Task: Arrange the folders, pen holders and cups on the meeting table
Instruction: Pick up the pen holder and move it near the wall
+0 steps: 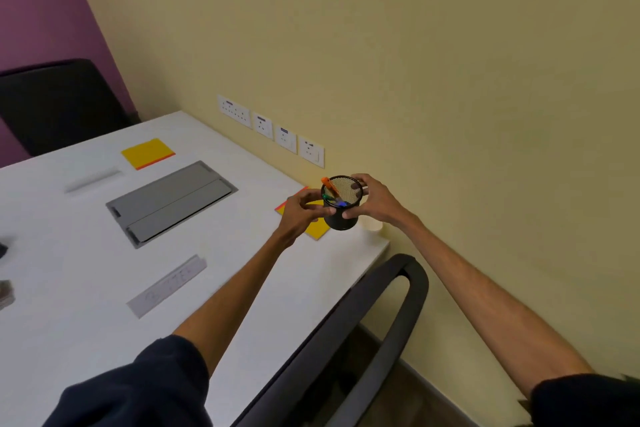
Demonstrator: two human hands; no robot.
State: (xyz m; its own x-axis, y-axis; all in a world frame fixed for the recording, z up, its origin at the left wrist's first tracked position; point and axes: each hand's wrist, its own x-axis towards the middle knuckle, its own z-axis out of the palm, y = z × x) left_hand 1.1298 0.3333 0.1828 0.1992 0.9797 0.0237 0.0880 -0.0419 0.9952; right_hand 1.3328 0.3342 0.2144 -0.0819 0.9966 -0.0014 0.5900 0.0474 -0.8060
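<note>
head view: both hands hold a black mesh pen holder (341, 204) just above the far right corner of the white worktop (79, 253). the left hand (299, 210) curls its fingers against the holder's left side; the right hand (372, 199) clasps its right side, with a fingertip over the rim. orange, green and blue pens stand tilted inside the holder. under the holder lies a yellow folder (318, 227) with a red edge, flat on the worktop. just right of the holder, a pale cup (372, 225) shows partly behind the right hand. well left of the holder, a grey cable hatch (171, 201) sits in the worktop, and beyond it a second yellow folder (147, 152). a dark chair back (388, 305) stands below the holder.
</note>
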